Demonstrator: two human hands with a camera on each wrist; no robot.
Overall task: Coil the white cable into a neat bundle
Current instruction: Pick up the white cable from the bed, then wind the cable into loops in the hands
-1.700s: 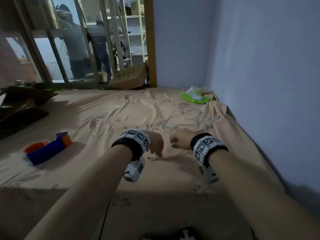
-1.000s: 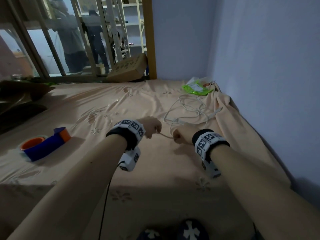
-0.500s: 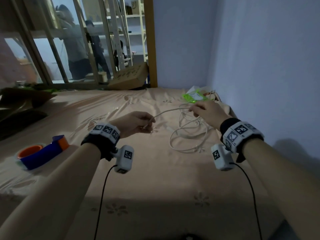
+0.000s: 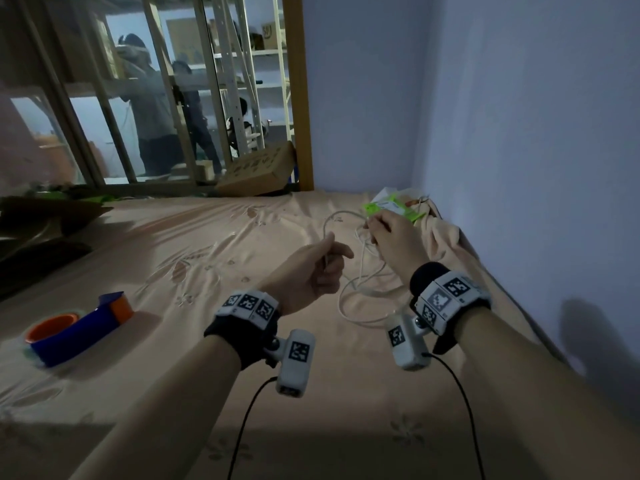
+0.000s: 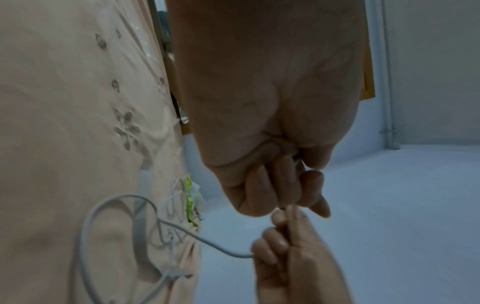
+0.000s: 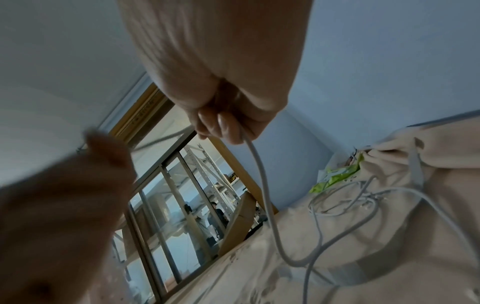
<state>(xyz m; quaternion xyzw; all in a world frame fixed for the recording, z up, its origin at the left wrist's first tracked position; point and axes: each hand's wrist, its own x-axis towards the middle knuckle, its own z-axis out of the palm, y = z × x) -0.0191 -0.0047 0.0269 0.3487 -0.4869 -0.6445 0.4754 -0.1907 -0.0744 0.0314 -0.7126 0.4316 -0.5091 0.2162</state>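
The white cable (image 4: 360,306) lies in loose loops on the peach bedsheet (image 4: 207,258) near the right wall. My left hand (image 4: 327,252) pinches one stretch of it between thumb and fingers, raised above the sheet. My right hand (image 4: 373,226) grips the cable a little farther back and to the right. A short arc of cable rises between the two hands. In the left wrist view, my left hand (image 5: 293,201) and right hand (image 5: 293,257) nearly touch, and the cable (image 5: 91,214) loops away over the sheet. In the right wrist view, the cable (image 6: 262,174) hangs from my right hand (image 6: 228,125).
A blue and orange tape dispenser (image 4: 76,327) sits on the sheet at the left. A green packet (image 4: 391,207) lies in the far right corner by the wall (image 4: 519,168). A cardboard box (image 4: 256,174) leans at the bed's far edge, in front of a window.
Both hands rose from the sheet with the cable. The right hand pulled it toward the far corner, then the left hand moved right toward it, so the straight stretch between them became an arc.
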